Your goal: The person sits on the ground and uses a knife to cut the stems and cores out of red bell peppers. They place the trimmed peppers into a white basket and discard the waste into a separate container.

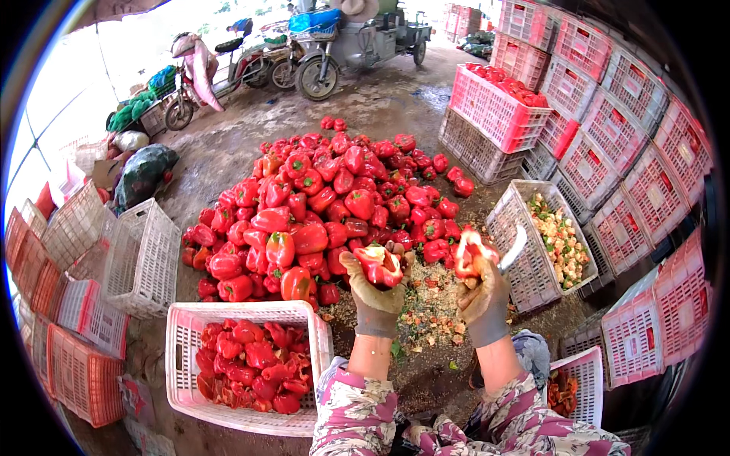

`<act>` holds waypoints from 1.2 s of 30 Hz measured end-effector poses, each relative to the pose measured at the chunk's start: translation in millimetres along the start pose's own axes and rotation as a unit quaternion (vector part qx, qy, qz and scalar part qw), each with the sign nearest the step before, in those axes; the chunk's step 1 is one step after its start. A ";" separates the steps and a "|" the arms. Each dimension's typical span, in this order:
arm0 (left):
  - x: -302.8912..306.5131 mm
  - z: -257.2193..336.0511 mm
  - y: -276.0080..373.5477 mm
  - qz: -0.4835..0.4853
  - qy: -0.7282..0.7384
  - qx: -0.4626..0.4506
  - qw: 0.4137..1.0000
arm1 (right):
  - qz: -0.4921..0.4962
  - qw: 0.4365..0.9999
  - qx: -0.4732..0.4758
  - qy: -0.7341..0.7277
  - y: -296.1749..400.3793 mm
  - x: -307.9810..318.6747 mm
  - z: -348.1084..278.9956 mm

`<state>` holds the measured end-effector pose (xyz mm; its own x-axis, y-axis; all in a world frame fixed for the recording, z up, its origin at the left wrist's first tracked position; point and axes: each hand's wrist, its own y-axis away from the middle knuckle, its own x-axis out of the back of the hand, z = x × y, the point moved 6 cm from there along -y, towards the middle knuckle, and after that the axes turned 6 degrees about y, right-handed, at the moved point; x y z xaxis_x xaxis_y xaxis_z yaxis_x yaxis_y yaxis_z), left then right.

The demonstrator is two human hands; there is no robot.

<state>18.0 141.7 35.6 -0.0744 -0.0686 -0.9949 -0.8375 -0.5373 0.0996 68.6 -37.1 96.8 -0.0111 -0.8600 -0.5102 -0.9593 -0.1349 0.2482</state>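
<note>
My left hand [376, 290], in a soiled work glove, holds a cut-open red bell pepper half [378, 267] with its pale inside showing. To the right, my right hand [483, 299], gloved too, holds another cut red pepper piece [471, 254]. A knife with a short curved blade [514, 248] sticks out from the same hand, its handle hidden by the fingers. Beyond both hands lies a large heap of whole red bell peppers [319, 211] on the ground. Seeds and pepper scraps [430, 310] are scattered on the ground between and beyond my wrists.
A white crate [245, 310] of cut red peppers stands at left front. On the right is a crate [522, 245] of pepper cores, with a smaller one [593, 370] below. Stacked crates [616, 119] line the right side; more crates [142, 256] stand left. Motorbikes [316, 77] are behind.
</note>
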 end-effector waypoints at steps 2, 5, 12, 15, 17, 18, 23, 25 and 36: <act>1.1 -2.9 -3.2 -0.056 0.040 0.084 0.994 | -0.161 0.986 0.010 0.048 28.4 -52.3 -23.0; -7.5 -18.7 10.3 -0.046 -0.013 0.095 0.994 | -0.273 0.918 0.066 0.279 19.7 -74.0 -42.7; 4.2 -70.4 26.1 -0.127 -0.119 0.194 0.965 | -0.264 0.593 0.401 0.647 -8.4 -27.6 -20.3; 27.5 -90.3 35.2 -0.037 -0.199 0.259 0.944 | -0.249 0.571 0.340 0.704 -18.9 3.5 -19.4; 33.5 -103.5 42.4 -0.017 -0.245 0.283 0.927 | -0.249 0.567 0.301 0.725 -17.8 19.8 -27.3; 37.2 -109.5 46.8 -0.015 -0.245 0.310 0.918 | -0.234 0.568 0.294 0.732 -23.7 32.6 -23.1; 39.5 -128.3 56.4 -0.018 -0.365 0.336 0.868 | -0.247 0.598 0.292 0.704 -41.4 79.0 -11.1; 28.4 -138.9 62.2 -0.045 -0.390 0.363 0.845 | -0.254 0.656 0.315 0.638 -43.2 95.7 -23.5; 28.7 -169.3 60.2 -0.041 -0.234 0.536 0.810 | -0.312 0.861 -0.106 0.388 -64.1 147.3 -44.1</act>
<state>57.1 -35.0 16.0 0.0173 0.3914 -0.9201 -0.8201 0.5319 0.2108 140.9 -176.8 42.0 0.7587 -0.6459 0.0851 -0.6361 -0.7061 0.3111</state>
